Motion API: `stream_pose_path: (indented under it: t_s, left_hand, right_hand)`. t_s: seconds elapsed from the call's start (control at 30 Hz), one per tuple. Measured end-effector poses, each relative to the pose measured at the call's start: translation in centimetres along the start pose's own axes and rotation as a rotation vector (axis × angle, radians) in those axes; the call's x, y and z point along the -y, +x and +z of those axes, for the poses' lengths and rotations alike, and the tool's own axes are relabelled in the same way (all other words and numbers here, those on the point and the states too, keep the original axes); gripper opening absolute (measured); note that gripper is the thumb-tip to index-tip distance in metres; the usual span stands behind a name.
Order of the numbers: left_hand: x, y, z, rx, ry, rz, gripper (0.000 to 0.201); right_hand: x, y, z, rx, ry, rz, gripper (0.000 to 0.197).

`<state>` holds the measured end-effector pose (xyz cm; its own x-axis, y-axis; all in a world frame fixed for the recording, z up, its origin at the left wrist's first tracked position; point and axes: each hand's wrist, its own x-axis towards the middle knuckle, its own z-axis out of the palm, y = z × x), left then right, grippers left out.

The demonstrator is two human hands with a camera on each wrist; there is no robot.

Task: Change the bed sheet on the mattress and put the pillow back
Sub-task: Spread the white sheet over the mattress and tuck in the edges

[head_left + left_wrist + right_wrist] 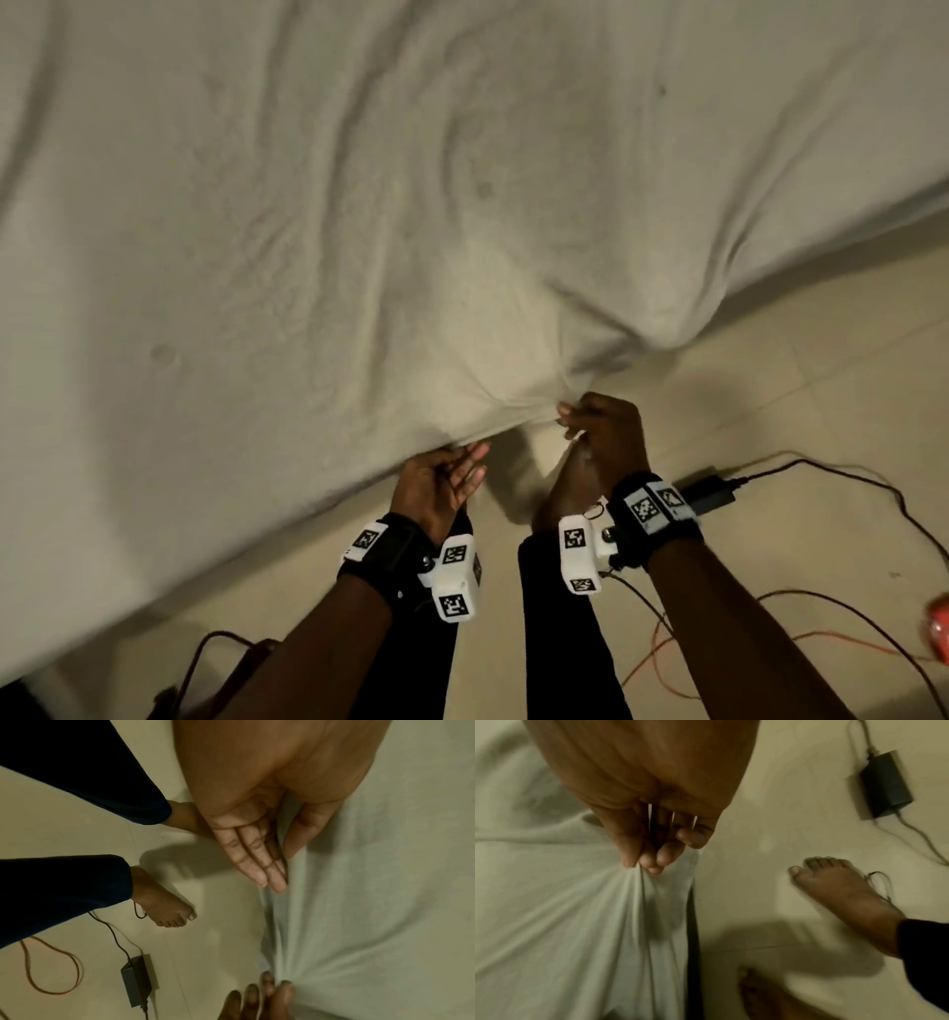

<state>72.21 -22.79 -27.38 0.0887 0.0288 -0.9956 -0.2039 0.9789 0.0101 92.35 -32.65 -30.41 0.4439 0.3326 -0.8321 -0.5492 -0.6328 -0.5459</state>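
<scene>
A wrinkled white bed sheet (359, 231) covers the mattress and fills most of the head view. At its near edge my right hand (571, 422) pinches a gathered bunch of the sheet between thumb and fingers; folds fan out from the pinch in the right wrist view, where the right hand (643, 863) is close up. My left hand (470, 462) lies a little to the left, fingers straight against the sheet's edge. In the left wrist view the left hand (282, 870) has its thumb resting on the sheet (372, 902). No pillow is in view.
A pale tiled floor (796, 370) runs along the mattress edge. A black power adapter (711, 493) with cables lies just right of my right wrist. An orange cable (662, 658) and a red object (940, 627) lie farther right. My bare feet (164, 902) stand beside the mattress.
</scene>
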Motion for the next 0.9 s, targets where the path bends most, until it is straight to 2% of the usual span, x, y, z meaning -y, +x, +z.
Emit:
stream_pose_path:
  t_s: [0.07, 0.1, 0.17, 0.2, 0.23, 0.3, 0.4, 0.43, 0.53, 0.6, 0.67, 0.77, 0.8, 0.83, 0.9]
  left_hand:
    - [0.6, -0.2, 0.5, -0.003, -0.031, 0.019, 0.020]
    - [0.9, -0.2, 0.8, 0.000, -0.047, 0.020, 0.020]
    - [1.4, 0.1, 1.5, 0.012, -0.082, 0.035, 0.019]
    - [1.6, 0.3, 2.0, 0.016, -0.108, 0.057, 0.020]
    - [1.6, 0.4, 2.5, 0.016, -0.129, 0.084, 0.023]
    - [1.6, 0.8, 3.4, 0.007, -0.166, 0.127, 0.030]
    - [1.8, 0.8, 4.2, 0.017, -0.205, 0.160, 0.033]
    - [2.0, 0.7, 4.2, 0.025, -0.192, 0.165, 0.032]
    - [2.4, 0.6, 4.3, 0.029, -0.151, 0.158, 0.026]
    - [2.4, 0.6, 4.6, 0.039, -0.151, 0.150, 0.025]
    - [2.4, 0.5, 5.0, 0.052, -0.154, 0.138, 0.024]
    - [2.4, 0.6, 5.6, 0.064, -0.177, 0.128, 0.022]
    - [2.4, 0.7, 5.6, 0.060, -0.192, 0.133, 0.025]
    - [2.4, 0.8, 5.5, 0.053, -0.211, 0.136, 0.027]
    - [2.3, 1.1, 5.6, 0.048, -0.246, 0.141, 0.029]
  right_hand:
    - [-0.4, -0.7, -1.7, -0.019, -0.077, 0.014, 0.037]
    - [-0.4, -1.1, -2.2, 0.011, -0.110, 0.026, 0.036]
    - [-0.3, -1.6, -2.2, 0.095, -0.136, 0.059, 0.021]
    - [0.0, -1.6, -2.2, 0.104, -0.123, 0.078, 0.010]
    - [0.4, -1.4, -2.2, 0.072, -0.071, 0.089, 0.008]
    - [1.4, -0.4, -2.9, -0.065, 0.138, 0.090, 0.034]
    - [4.1, 1.7, -4.8, -0.173, 0.310, -0.026, 0.052]
    - [5.0, 2.3, -5.3, -0.166, 0.278, -0.072, 0.045]
    - [6.7, 2.9, -6.1, -0.090, 0.011, -0.174, 0.006]
    - [7.0, 3.0, -6.8, -0.057, -0.069, -0.217, 0.006]
    - [6.7, 3.2, -8.5, -0.117, -0.054, -0.220, 0.010]
    - [5.2, 3.6, -11.9, -0.298, -0.014, -0.083, 0.017]
    - [4.9, 3.5, -12.7, -0.315, -0.019, -0.041, 0.015]
    - [4.8, 3.3, -13.2, -0.304, -0.029, -0.030, 0.013]
    - [5.7, 2.8, -13.5, -0.256, -0.034, -0.101, 0.014]
